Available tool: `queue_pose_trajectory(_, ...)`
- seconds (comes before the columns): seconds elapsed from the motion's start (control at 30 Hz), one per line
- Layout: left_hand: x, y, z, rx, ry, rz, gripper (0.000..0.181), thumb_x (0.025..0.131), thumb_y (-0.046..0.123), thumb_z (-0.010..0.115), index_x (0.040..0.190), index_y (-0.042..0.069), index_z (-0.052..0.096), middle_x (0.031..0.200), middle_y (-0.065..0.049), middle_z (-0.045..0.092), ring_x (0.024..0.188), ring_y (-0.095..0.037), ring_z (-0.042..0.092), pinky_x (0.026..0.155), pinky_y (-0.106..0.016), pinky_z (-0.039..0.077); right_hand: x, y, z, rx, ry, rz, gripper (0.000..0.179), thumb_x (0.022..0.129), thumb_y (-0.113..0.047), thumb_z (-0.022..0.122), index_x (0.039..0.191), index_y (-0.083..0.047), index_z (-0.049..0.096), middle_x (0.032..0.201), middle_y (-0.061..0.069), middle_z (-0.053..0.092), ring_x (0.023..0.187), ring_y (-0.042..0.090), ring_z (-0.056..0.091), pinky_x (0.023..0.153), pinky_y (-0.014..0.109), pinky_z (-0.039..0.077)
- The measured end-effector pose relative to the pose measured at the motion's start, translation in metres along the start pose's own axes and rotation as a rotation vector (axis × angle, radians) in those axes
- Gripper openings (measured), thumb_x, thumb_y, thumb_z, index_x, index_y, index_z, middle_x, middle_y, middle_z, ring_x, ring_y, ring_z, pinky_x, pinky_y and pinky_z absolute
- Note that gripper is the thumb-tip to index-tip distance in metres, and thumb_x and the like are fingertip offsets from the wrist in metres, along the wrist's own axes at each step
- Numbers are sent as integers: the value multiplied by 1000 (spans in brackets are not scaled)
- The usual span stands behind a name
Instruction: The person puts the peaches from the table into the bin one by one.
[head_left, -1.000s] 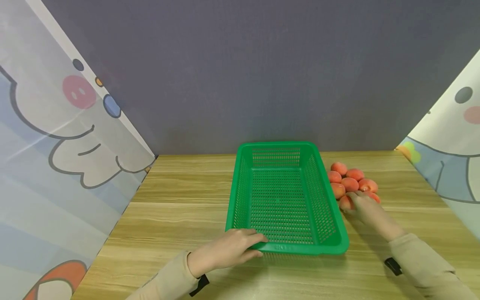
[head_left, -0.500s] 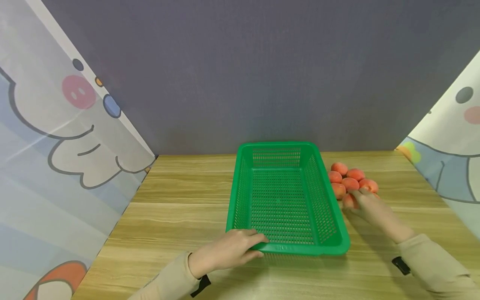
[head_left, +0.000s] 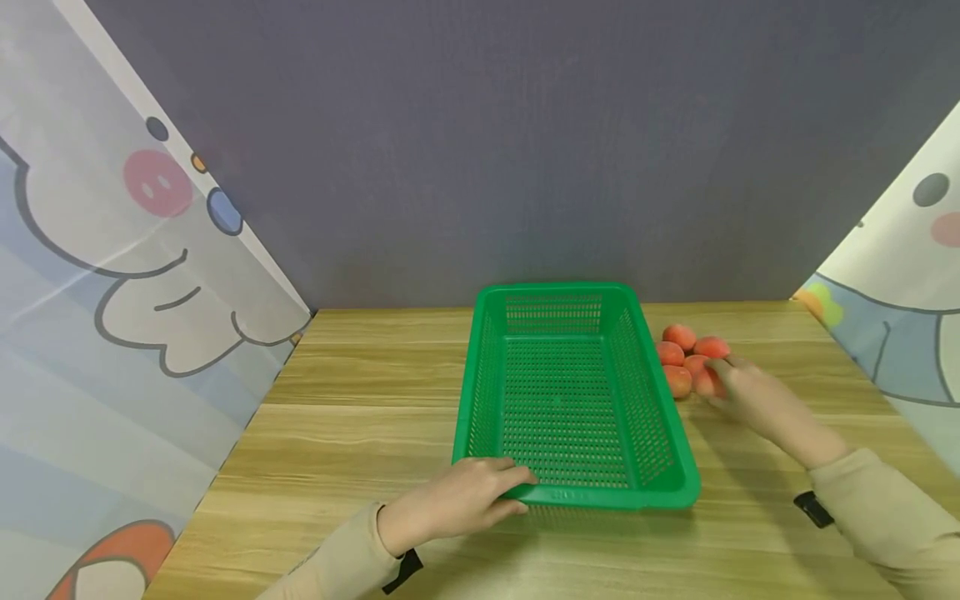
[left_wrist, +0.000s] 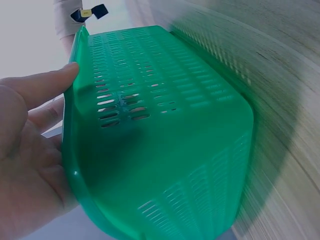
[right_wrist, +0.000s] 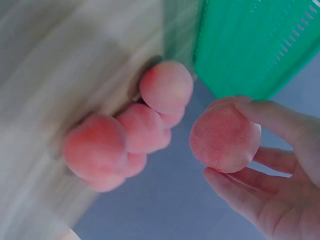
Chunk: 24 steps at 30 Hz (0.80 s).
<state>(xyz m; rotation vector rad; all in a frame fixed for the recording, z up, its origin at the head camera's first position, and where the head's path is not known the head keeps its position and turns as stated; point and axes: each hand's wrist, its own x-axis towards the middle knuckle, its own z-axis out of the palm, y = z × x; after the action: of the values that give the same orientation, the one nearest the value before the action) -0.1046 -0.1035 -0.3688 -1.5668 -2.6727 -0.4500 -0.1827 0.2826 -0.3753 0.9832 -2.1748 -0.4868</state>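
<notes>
A green plastic basket (head_left: 555,496) with slotted walls stands on the wooden table. My left hand (head_left: 459,497) grips its near rim towards the left corner; the left wrist view shows the thumb (left_wrist: 52,84) on one side of the rim and the other fingers beyond it. Right of the basket, my right hand (head_left: 757,400) pinches a peach (right_wrist: 225,139) between thumb and fingertips. In the right wrist view this peach appears apart from a cluster of peaches (right_wrist: 95,147) on the table. From the head view, my right hand hides part of the cluster.
A grey panel (head_left: 480,167) rises behind the table (head_left: 360,442). Cartoon-printed sheets (head_left: 90,358) flank both sides. The loose peaches (head_left: 677,381) lie close along the basket's right wall.
My right hand has moved slightly away from me and to the right, with the peach in it, now covering peaches seen earlier. My left hand and the basket have stayed in place.
</notes>
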Motion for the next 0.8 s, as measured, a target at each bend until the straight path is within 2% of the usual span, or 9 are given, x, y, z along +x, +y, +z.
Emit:
queue_pose_trajectory(0.03,0,0,0,-1,-2,-2,24,84,23,61,104,11,57,87,3,60,73,-2,55,65,-12,44,1,1,-2,77,-23,49,25,97,-5,29,100,7,49,85,12,56,63,22,54,52,26,45)
queue_pose_trajectory(0.07,0,0,0,-1,-4,-3,23,84,23,61,104,11,57,87,3,60,73,-2,55,64,-12,43,3,2,-4,244,-9,131,21,95,-9,39,94,8,51,78,14,54,58,24,54,47,28,45)
queue_pose_trajectory(0.1,0,0,0,-1,-5,-4,23,84,23,61,104,12,57,87,3,60,73,-2,55,64,-12,43,4,3,-6,264,-44,151,17,92,-6,43,94,9,51,79,15,54,60,26,55,49,32,46)
queue_pose_trajectory(0.13,0,0,0,-3,-6,-4,23,84,23,61,104,11,57,87,3,60,73,-2,55,64,-12,43,7,4,-8,396,-35,240,19,87,-9,55,91,10,53,74,16,53,55,28,54,45,34,45)
queue_pose_trajectory(0.2,0,0,0,-6,-6,-3,23,84,23,61,104,11,57,87,3,60,72,-1,54,64,-11,43,12,7,-13,542,-64,379,31,71,-8,72,87,13,55,69,19,52,55,33,54,46,39,45)
queue_pose_trajectory(0.27,0,0,0,-7,-6,-4,23,84,23,61,103,11,57,86,3,60,71,-1,53,63,-11,42,18,10,-15,532,-107,402,34,62,-1,74,87,13,55,72,21,53,59,36,54,48,43,46)
queue_pose_trajectory(0.43,0,0,1,-5,3,-5,23,83,23,62,103,11,57,86,3,59,72,-1,54,63,-12,43,29,17,-17,520,-96,372,29,59,1,72,82,10,57,69,16,52,60,32,53,48,39,45)
queue_pose_trajectory(0.67,1,1,0,13,6,-3,23,83,23,62,102,12,57,86,3,60,72,-1,54,64,-13,44,44,25,-21,556,-179,376,28,66,-2,71,84,13,56,72,20,56,63,34,56,51,40,46)
queue_pose_trajectory(0.8,1,1,0,17,4,-2,23,83,23,62,102,11,57,86,3,60,72,-1,53,64,-13,43,51,28,-23,569,-216,386,23,69,0,68,84,11,55,71,18,54,61,31,54,52,39,45)
